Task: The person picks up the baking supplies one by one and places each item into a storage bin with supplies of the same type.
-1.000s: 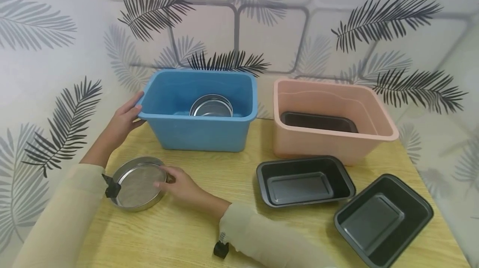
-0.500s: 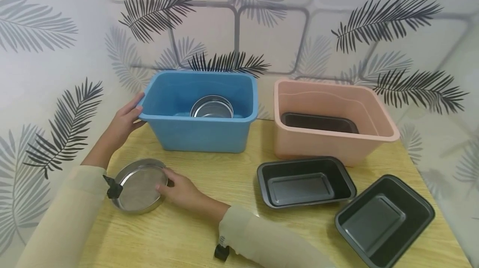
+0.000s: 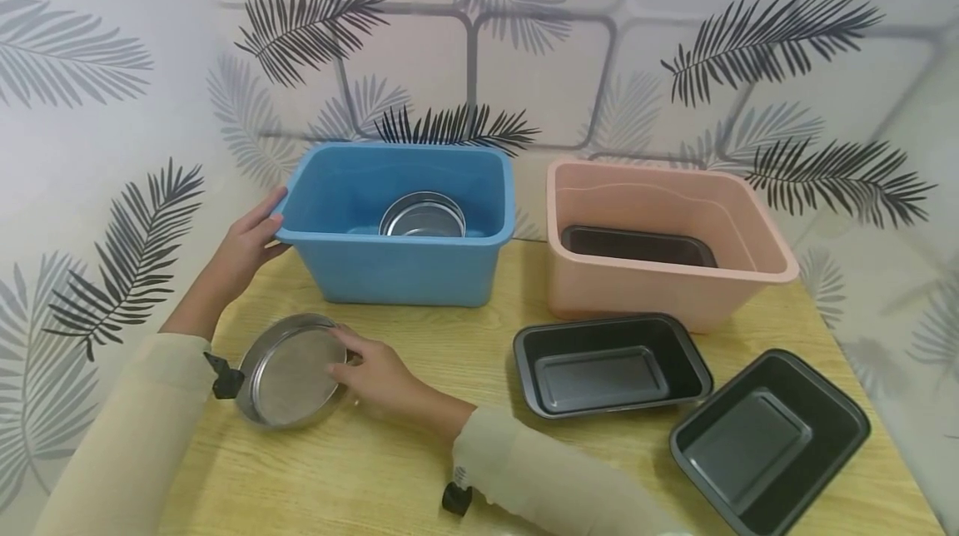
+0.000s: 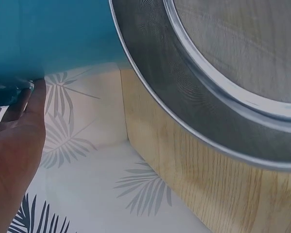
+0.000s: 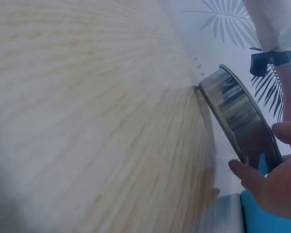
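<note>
**A round metal sieve (image 3: 300, 378) is pinched, a blue bin (image 3: 404, 274) is held**

Head view: near the left edge of the table (image 3: 404, 478), the sieve is gripped at its right rim by the right hand (image 3: 385, 378), thumb inside the wall. Here is the key line: the sieve lies to the left of that grip, the blue bin behind it, and, being round, no long axis is offered. The bin's left rim is gripped by the left hand (image 3: 243, 240); inside, a round steel pan (image 3: 424, 218) is seen. Toward the table's right edge, a black loaf pan (image 3: 610, 374) is set before a pink bin (image 3: 622, 293).

Left wrist view: what looks like fine mesh is revealed in the sieve, plus the table's back left corner.

Right wrist view: a tilt is shown, the sieve's hand side raised off the wood; whether the far rim is touching cannot be told.
</note>
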### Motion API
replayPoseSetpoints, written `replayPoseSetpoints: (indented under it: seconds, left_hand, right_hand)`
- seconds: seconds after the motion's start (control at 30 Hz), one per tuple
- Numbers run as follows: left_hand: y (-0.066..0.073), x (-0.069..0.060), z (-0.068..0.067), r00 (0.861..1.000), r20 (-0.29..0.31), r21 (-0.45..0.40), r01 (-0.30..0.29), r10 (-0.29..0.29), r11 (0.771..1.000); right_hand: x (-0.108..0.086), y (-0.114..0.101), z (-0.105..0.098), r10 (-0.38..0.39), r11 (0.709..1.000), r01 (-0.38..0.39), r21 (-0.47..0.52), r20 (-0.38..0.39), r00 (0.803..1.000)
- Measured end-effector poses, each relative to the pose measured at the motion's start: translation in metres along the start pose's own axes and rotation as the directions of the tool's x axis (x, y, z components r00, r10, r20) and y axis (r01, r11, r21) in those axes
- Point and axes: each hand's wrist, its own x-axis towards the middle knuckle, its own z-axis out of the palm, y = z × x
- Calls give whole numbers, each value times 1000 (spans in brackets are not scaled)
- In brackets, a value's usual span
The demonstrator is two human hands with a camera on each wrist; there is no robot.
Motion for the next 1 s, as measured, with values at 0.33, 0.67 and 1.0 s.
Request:
replayPoseSetpoints:
  seconds: [0.33, 0.67, 1.0]
  left_hand:
    - [2, -2, 1, 1000, -2, -44, 14, -14, 999]
    - [3, 1, 1, 1000, 2, -16, 4, -4, 1000]
    - [2, 1, -2, 1000, 14, -37, 19, -18, 999]
  right_hand:
    - [-3, -3, -17, -22, 997, 21, -78, -11, 1000]
    - [-9, -14, -56, -68, 975, 72, -210, 27, 997]
    - [-22, -30, -87, -84, 944, 120, -309, 126, 988]
